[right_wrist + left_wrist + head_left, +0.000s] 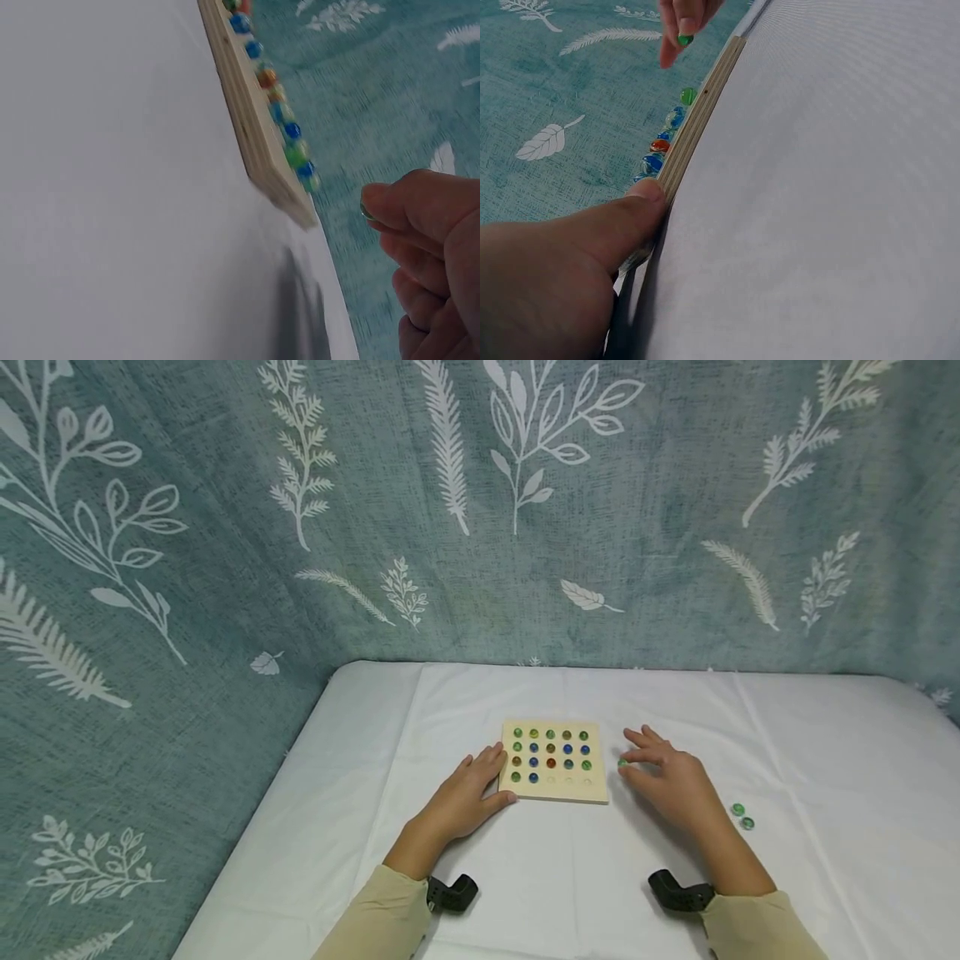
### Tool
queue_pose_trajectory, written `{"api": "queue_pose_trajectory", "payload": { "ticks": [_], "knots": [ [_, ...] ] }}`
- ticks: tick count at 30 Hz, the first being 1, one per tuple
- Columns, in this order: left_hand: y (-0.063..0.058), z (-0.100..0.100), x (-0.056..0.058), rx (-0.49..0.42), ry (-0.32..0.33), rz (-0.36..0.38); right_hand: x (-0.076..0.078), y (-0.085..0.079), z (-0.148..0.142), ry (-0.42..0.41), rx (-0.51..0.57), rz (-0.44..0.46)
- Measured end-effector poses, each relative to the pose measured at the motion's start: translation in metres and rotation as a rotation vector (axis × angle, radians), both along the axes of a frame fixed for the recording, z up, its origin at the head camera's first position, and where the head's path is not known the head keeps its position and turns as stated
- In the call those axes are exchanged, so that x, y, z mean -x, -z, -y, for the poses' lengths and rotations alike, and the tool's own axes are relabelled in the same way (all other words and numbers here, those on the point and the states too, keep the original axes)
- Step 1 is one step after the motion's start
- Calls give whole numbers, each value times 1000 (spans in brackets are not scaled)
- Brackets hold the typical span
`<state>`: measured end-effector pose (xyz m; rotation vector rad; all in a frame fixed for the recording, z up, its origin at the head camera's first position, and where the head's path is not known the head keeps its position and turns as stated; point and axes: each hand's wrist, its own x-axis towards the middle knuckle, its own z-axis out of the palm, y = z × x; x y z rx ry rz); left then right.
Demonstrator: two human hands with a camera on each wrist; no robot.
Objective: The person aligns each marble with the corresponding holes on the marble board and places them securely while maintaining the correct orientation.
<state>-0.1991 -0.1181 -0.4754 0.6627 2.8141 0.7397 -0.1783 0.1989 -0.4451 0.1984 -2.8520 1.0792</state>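
A pale wooden board (553, 790) lies on the white cloth, its hollows filled with rows of coloured glass marbles (551, 748). Three hollows at the right of the front row are bare. My left hand (462, 795) rests at the board's left side, fingers extended along the edge and thumb touching the front left corner; in the left wrist view that thumb (641, 196) lies against the board's edge. Right of the board, my right hand (670, 779) pinches a green marble (366, 212) between thumb and fingertips, raised and apart from the board.
Two loose green marbles (742, 817) lie on the white-covered table (840, 760), to the right of my right forearm. A blue-green curtain (480, 610) with white leaf prints hangs behind and to the left. Black devices (678, 892) are strapped to both wrists.
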Motion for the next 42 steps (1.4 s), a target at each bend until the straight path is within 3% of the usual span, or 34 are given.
{"api": "queue_pose_trajectory", "payload": {
  "ticks": [8,17,42],
  "knots": [
    [1,1,0,0,1,-17,8,4,44,-108,11,-44],
    [0,0,1,4,19,-25,11,9,74,-194,-85,-65],
    [-3,0,-1,14,14,-11,10,16,81,-237,-104,-83]
  ]
}}
